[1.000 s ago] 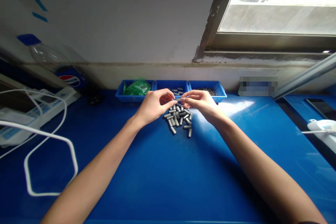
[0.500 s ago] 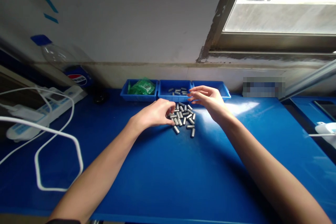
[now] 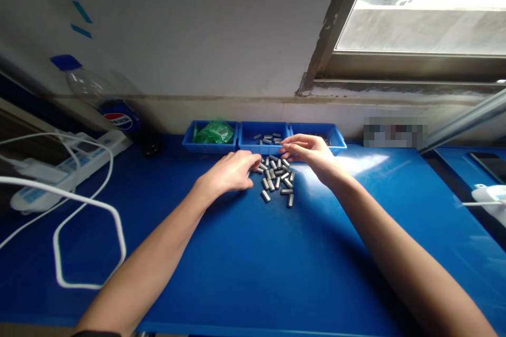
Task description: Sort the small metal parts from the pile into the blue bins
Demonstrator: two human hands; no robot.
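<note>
The left hand sits at the left edge of a loose pile of short metal pieces, its fingers curved over and its thumb below, close beside the nearest ones. The right hand hovers beyond the pile's far right side, over the front of the right bin, with fingers loosely bent. Whether either grip pinches a piece I cannot tell, as the fingers cover that spot.

The pile lies on the blue table between the hands, just in front of the middle bin, which holds a few similar pieces. The left bin carries a green bag. Bare tabletop stretches from the pile to the near edge; behind the bins the wall stands close. A white cable loops over the table at left, beside the left arm.

The right hand hides much of the right bin's contents. A blurred-out object stands at the back right, and a white device is cut off by the right border.
</note>
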